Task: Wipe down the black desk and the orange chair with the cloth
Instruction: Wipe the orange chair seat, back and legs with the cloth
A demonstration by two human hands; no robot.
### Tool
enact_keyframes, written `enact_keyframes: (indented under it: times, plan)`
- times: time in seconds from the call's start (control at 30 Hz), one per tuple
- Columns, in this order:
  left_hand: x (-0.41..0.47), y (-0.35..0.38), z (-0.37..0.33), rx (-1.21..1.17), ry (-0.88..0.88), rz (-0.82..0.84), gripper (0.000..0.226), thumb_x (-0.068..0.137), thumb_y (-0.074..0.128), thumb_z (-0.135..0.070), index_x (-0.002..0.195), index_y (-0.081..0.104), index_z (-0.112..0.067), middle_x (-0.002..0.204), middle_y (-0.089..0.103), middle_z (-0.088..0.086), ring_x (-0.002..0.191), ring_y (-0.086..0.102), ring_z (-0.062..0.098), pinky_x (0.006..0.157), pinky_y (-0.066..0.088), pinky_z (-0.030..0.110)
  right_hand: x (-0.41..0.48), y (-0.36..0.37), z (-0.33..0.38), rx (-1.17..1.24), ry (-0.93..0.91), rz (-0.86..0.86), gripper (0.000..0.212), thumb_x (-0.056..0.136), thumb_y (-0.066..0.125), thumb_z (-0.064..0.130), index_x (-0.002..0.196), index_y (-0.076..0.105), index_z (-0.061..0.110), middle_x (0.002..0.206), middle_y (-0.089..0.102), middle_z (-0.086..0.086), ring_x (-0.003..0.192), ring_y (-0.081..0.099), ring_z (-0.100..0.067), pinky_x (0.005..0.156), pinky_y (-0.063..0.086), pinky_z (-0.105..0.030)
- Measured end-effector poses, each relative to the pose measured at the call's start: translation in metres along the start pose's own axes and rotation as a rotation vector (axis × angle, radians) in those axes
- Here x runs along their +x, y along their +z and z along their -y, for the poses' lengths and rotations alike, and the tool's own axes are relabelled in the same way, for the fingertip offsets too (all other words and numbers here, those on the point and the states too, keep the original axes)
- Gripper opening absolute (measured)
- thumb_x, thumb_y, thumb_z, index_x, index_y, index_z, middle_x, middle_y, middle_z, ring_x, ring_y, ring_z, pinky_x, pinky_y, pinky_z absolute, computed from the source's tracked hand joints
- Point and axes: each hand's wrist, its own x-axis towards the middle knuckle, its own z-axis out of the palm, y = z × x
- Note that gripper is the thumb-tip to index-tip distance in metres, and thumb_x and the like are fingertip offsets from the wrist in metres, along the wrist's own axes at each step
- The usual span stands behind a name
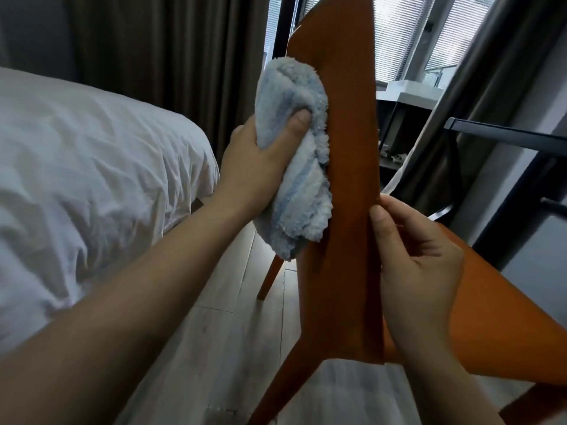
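Note:
The orange chair [346, 154] fills the middle of the head view, its tall backrest seen nearly edge-on and its seat spreading to the lower right. My left hand [254, 167] grips a fluffy light-blue cloth [294, 154] and presses it flat against the left face of the backrest. My right hand [414, 268] clasps the backrest's right edge low down, thumb on the front face. The black desk [506, 138] shows only as a dark edge and frame at the far right, partly behind a curtain.
A bed with a white duvet [92, 167] lies close on the left. Dark curtains [171, 56] and a window [429, 35] stand behind the chair. Pale wooden floor [233, 302] runs between bed and chair. A dark shelf with a white top [405, 99] sits by the window.

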Motion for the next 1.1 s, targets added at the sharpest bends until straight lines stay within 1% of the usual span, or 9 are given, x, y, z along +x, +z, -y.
enact_keyframes:
  times: [0.17, 0.23, 0.37, 0.47, 0.57, 0.7, 0.83, 1.0, 1.1]
  plan:
    - [-0.019, 0.007, 0.026, -0.075, -0.052, 0.085, 0.031, 0.090, 0.055, -0.049, 0.104, 0.065, -0.023, 0.093, 0.073, -0.004, 0.083, 0.070, 0.004, 0.072, 0.058, 0.022, -0.009, 0.002, -0.005, -0.022, -0.016, -0.024, 0.024, 0.094, 0.059, 0.025, 0.116, 0.068, 0.026, 0.107, 0.072, 0.007, 0.105, 0.066, -0.013, 0.088, 0.054, -0.036]
    - [-0.031, 0.010, 0.039, -0.120, -0.101, 0.104, 0.033, 0.089, 0.055, -0.051, 0.102, 0.066, -0.023, 0.091, 0.074, -0.006, 0.083, 0.070, 0.004, 0.070, 0.057, 0.021, -0.013, 0.002, -0.008, -0.033, -0.022, -0.022, 0.027, 0.096, 0.057, 0.019, 0.121, 0.066, 0.023, 0.112, 0.070, 0.007, 0.111, 0.064, -0.014, 0.092, 0.053, -0.039]
    - [-0.058, 0.015, 0.068, -0.169, -0.197, 0.144, 0.032, 0.083, 0.056, -0.060, 0.093, 0.067, -0.031, 0.087, 0.073, -0.014, 0.079, 0.070, 0.001, 0.061, 0.052, 0.012, -0.018, 0.002, -0.012, -0.026, -0.022, -0.015, 0.029, 0.098, 0.056, 0.016, 0.126, 0.063, 0.021, 0.118, 0.068, 0.005, 0.114, 0.063, -0.014, 0.092, 0.053, -0.037]
    - [-0.078, 0.018, 0.089, -0.166, -0.249, 0.183, 0.029, 0.082, 0.056, -0.062, 0.093, 0.066, -0.038, 0.090, 0.074, -0.011, 0.081, 0.071, 0.005, 0.067, 0.057, 0.021, -0.020, 0.000, -0.016, -0.010, -0.015, -0.028, 0.027, 0.097, 0.057, 0.017, 0.123, 0.065, 0.020, 0.115, 0.070, 0.005, 0.110, 0.065, -0.012, 0.090, 0.055, -0.035]
    - [-0.093, 0.020, 0.105, -0.169, -0.311, 0.198, 0.034, 0.076, 0.054, -0.067, 0.092, 0.066, -0.040, 0.090, 0.074, -0.007, 0.082, 0.072, 0.010, 0.073, 0.059, 0.036, -0.023, -0.002, -0.019, -0.001, -0.003, -0.040, 0.023, 0.096, 0.058, 0.021, 0.116, 0.067, 0.027, 0.108, 0.072, 0.011, 0.103, 0.067, -0.006, 0.082, 0.056, -0.021]
    - [-0.112, 0.022, 0.125, -0.161, -0.412, 0.228, 0.050, 0.072, 0.054, -0.070, 0.093, 0.068, -0.027, 0.090, 0.074, 0.003, 0.081, 0.072, 0.018, 0.077, 0.059, 0.048, -0.023, -0.003, -0.021, -0.014, -0.029, -0.037, 0.021, 0.096, 0.057, 0.023, 0.113, 0.065, 0.033, 0.105, 0.071, 0.018, 0.101, 0.066, -0.002, 0.079, 0.053, -0.014]
    - [-0.129, 0.022, 0.144, -0.106, -0.487, 0.293, 0.058, 0.077, 0.049, -0.076, 0.106, 0.064, -0.028, 0.099, 0.071, 0.002, 0.085, 0.071, 0.016, 0.076, 0.060, 0.039, -0.026, -0.003, -0.026, -0.013, -0.038, -0.035, 0.022, 0.097, 0.056, 0.023, 0.114, 0.064, 0.033, 0.109, 0.071, 0.016, 0.106, 0.065, -0.005, 0.084, 0.054, -0.019]
    - [-0.142, 0.020, 0.158, -0.040, -0.553, 0.362, 0.055, 0.068, 0.041, -0.075, 0.099, 0.061, -0.033, 0.087, 0.072, -0.012, 0.075, 0.070, 0.001, 0.056, 0.052, 0.012, -0.029, -0.002, -0.029, -0.010, -0.036, -0.033, 0.021, 0.096, 0.056, 0.024, 0.112, 0.063, 0.035, 0.104, 0.070, 0.020, 0.102, 0.065, -0.002, 0.078, 0.052, -0.013]
    - [-0.141, 0.017, 0.162, 0.007, -0.537, 0.387, 0.050, 0.076, 0.042, -0.070, 0.095, 0.065, -0.030, 0.082, 0.073, -0.009, 0.074, 0.070, 0.005, 0.059, 0.054, 0.016, -0.029, -0.003, -0.030, -0.017, -0.025, -0.031, 0.021, 0.093, 0.055, 0.027, 0.112, 0.063, 0.034, 0.102, 0.070, 0.023, 0.099, 0.065, 0.001, 0.076, 0.051, -0.010]
